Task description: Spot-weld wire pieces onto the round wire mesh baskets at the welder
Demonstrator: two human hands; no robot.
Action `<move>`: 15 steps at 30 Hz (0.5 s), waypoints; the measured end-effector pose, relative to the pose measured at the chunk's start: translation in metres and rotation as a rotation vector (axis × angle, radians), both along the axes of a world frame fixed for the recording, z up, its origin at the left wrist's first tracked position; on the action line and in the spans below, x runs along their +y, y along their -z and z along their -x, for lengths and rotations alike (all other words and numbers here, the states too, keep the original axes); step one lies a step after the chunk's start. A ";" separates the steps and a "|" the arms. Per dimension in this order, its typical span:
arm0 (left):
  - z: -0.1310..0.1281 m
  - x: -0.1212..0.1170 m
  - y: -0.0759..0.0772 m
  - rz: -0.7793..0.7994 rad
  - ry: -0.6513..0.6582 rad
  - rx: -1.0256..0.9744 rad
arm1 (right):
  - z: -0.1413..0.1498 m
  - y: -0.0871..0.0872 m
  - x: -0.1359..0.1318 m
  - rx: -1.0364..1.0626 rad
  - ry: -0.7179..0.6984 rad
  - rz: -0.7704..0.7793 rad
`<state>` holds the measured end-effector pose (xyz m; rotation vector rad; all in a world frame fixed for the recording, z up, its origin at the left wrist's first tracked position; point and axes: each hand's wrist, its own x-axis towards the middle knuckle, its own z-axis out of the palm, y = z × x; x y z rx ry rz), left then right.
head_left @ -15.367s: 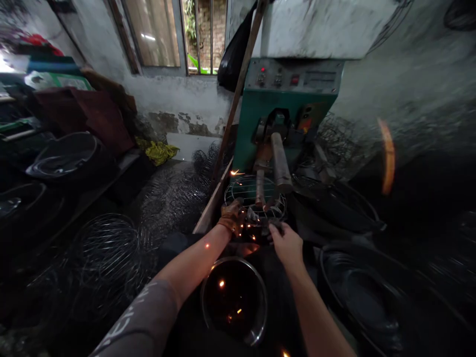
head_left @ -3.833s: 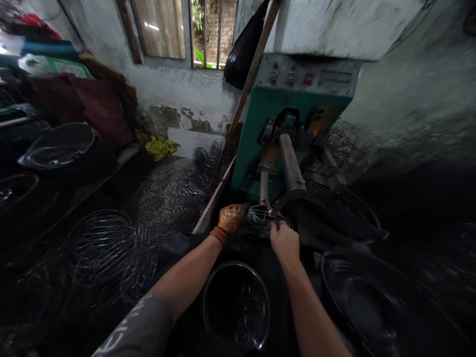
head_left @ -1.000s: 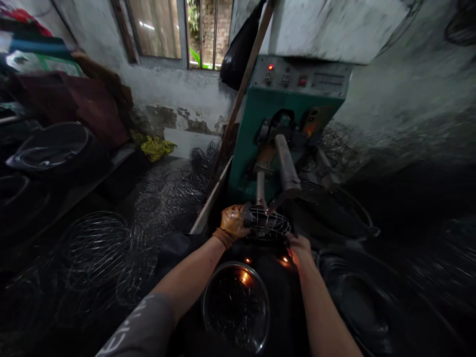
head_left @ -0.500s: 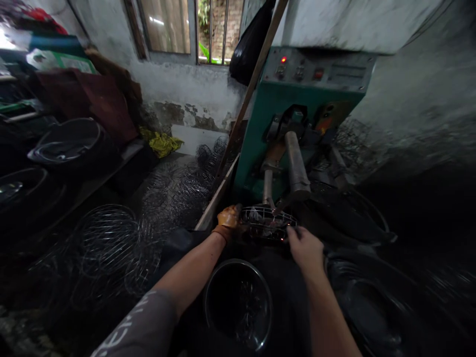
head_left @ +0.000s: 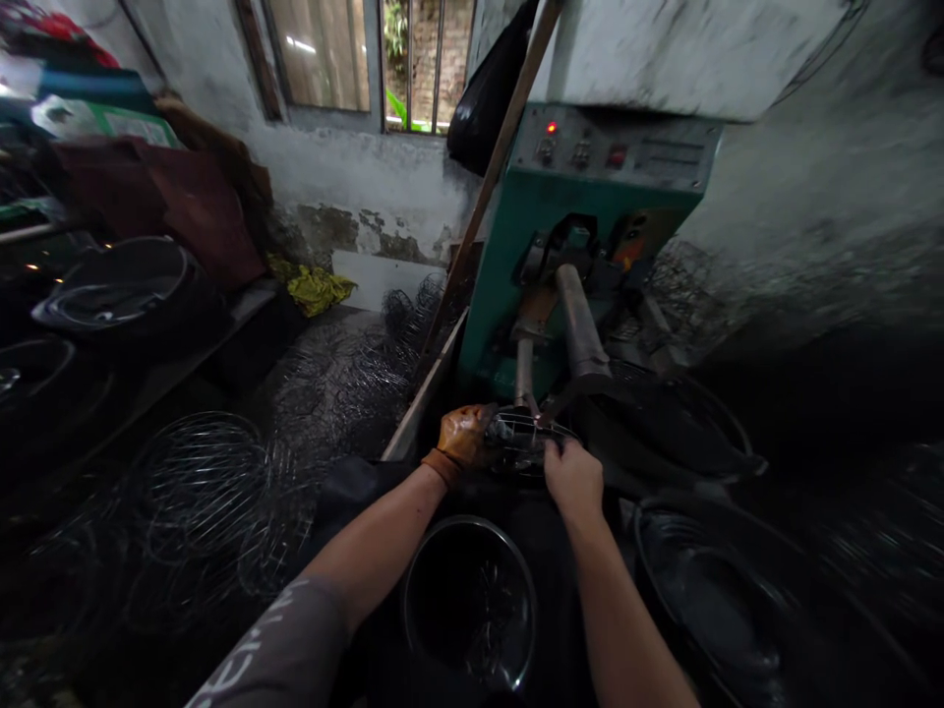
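Note:
A round wire frame (head_left: 525,430) is held between my two hands at the electrode tips of a green spot-welding machine (head_left: 483,339). My left hand (head_left: 466,436), in an orange-brown glove, is closed on the frame's left side. Bare, my right hand (head_left: 575,479) has its fingers pinched at the frame's right side; whether a small loose wire is also in them is hidden. The lower electrode arm (head_left: 524,372) and the thicker upper arm (head_left: 582,320) reach toward the frame. Below my hands sits a dark round bowl (head_left: 532,590) with short metal pieces inside.
Wire frames (head_left: 206,472) lie piled on the floor to the left. Black basins (head_left: 700,600) stand at the right, more tubs (head_left: 125,285) on a ledge at the far left. A wooden post (head_left: 491,197) leans beside the machine. A yellow cloth (head_left: 314,285) lies near the wall.
My right hand has moved left, closer to my left hand, along the wire frame. Sparks seen near my right fingers are gone. The view has shifted slightly.

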<state>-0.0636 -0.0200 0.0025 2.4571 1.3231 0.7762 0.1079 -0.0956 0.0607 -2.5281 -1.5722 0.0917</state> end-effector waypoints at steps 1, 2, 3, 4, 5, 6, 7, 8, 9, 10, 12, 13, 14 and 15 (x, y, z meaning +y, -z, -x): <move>-0.002 0.001 0.001 -0.006 -0.001 -0.003 | -0.002 0.000 0.001 0.000 -0.001 0.006; -0.004 0.001 0.002 -0.013 -0.005 -0.004 | -0.003 0.000 0.002 0.000 -0.004 0.009; -0.005 0.001 0.003 -0.018 -0.006 -0.001 | -0.004 0.000 0.004 0.003 -0.005 0.009; -0.006 0.001 0.004 -0.019 -0.004 0.004 | -0.004 0.000 0.005 0.008 -0.005 0.007; -0.006 0.001 0.004 -0.015 -0.007 0.006 | -0.005 0.001 0.006 0.016 -0.003 0.004; -0.006 0.001 0.004 -0.007 -0.012 0.005 | -0.005 0.002 0.007 0.027 0.000 0.001; -0.006 0.000 0.003 0.002 -0.013 0.001 | -0.007 0.003 0.008 0.038 -0.001 -0.001; -0.006 -0.001 0.002 0.009 -0.014 -0.006 | -0.008 0.005 0.008 0.045 -0.004 -0.006; -0.006 -0.002 0.001 0.012 -0.013 -0.015 | -0.011 0.007 0.007 0.050 -0.012 -0.017; -0.005 -0.003 0.000 0.007 -0.010 -0.025 | -0.014 0.010 0.007 0.050 -0.020 -0.033; -0.006 -0.004 0.000 -0.024 0.015 -0.038 | -0.021 0.016 0.006 0.046 -0.035 -0.077; -0.006 -0.005 -0.001 -0.042 0.027 -0.042 | -0.025 0.019 0.006 0.047 -0.039 -0.099; -0.008 -0.005 -0.001 -0.058 0.038 -0.041 | -0.029 0.022 0.007 0.051 -0.041 -0.119; -0.009 -0.005 -0.001 -0.069 0.048 -0.034 | -0.033 0.025 0.007 0.057 -0.041 -0.137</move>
